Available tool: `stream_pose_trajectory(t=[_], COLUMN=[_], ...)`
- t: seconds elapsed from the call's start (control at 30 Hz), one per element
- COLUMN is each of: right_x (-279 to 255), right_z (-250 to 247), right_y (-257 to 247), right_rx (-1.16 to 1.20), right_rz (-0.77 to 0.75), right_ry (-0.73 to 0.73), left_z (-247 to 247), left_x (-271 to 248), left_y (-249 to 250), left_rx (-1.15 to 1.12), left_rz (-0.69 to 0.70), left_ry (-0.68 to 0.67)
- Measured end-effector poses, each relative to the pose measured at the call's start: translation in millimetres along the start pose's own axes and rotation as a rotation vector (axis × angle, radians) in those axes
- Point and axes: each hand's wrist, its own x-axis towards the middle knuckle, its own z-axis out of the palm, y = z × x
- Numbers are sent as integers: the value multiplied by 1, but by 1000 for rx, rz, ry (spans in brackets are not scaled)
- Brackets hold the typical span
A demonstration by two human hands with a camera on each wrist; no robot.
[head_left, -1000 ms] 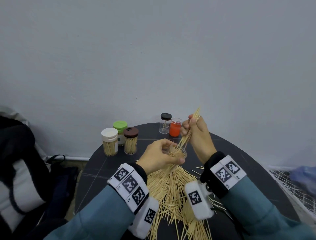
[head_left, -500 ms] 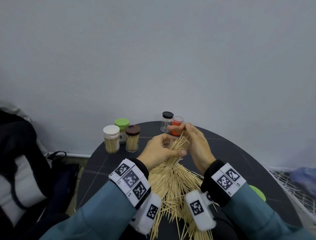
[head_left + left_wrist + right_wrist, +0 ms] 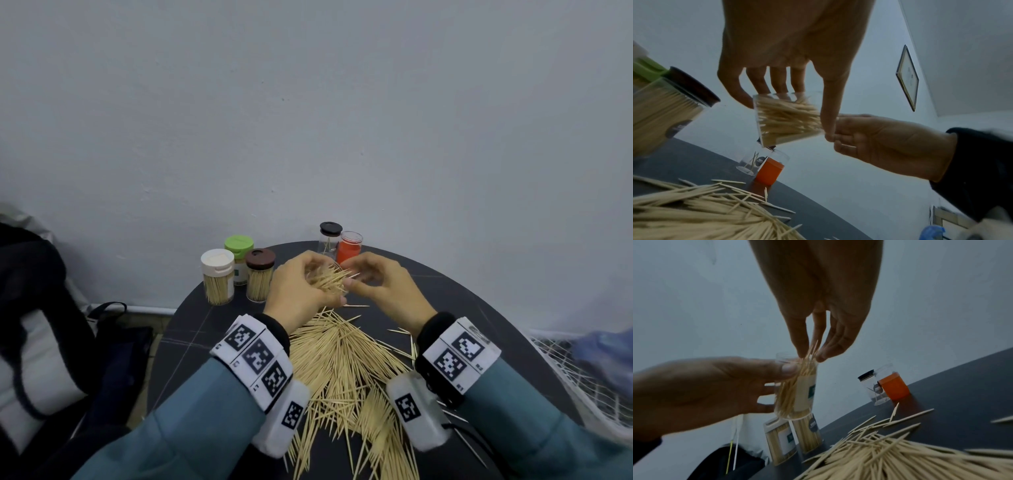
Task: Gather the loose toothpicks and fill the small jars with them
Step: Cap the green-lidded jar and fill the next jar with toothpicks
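A: What does your left hand (image 3: 301,291) have hold of?
B: Your fingers and thumb curl round a clear jar (image 3: 787,118), lifted off the dark round table (image 3: 205,329) and tilted toward your right hand (image 3: 383,291). It is partly filled with toothpicks.

A: And the right one?
B: Your fingertips (image 3: 821,356) pinch a small bunch of toothpicks (image 3: 810,352) at the jar's open mouth, the sticks poking down inside.

A: Where are the rest?
B: The loose pile (image 3: 342,370) lies on the table between your wrists, spreading toward you.

A: The other jars?
B: Three full ones stand at the far left: white-lidded jar (image 3: 217,277), green-lidded jar (image 3: 239,255), brown-lidded jar (image 3: 260,275). At the far edge a black-lidded jar (image 3: 329,236) holds a few sticks, touching an orange jar (image 3: 348,247).
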Motion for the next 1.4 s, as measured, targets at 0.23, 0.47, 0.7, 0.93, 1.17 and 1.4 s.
stream_pose_trajectory(t=[0.23,0.47,0.7,0.93,1.17,1.4], right_x=[-3,-2,-5,-3,-8,-10], right_z=[2,3,0,-2,0,-3], right_y=[-8,-11,-10,-5,-8,-6], right_rx=[-79,56,76,88,-38,-157], right_rz=[-56,-37,2,15,2,-10], right_ry=[75,178,51,191,45,26], left_z=[0,1,-2,0,-1,-3], left_x=[-4,-2,1,-1,1,1], left_y=[3,0,-3,-2,-2,-3], left_rx=[243,217,203,205,164,154], left_rz=[108,85,86,47,43,17], left_ry=[4,-41,6,-70,-65,-36])
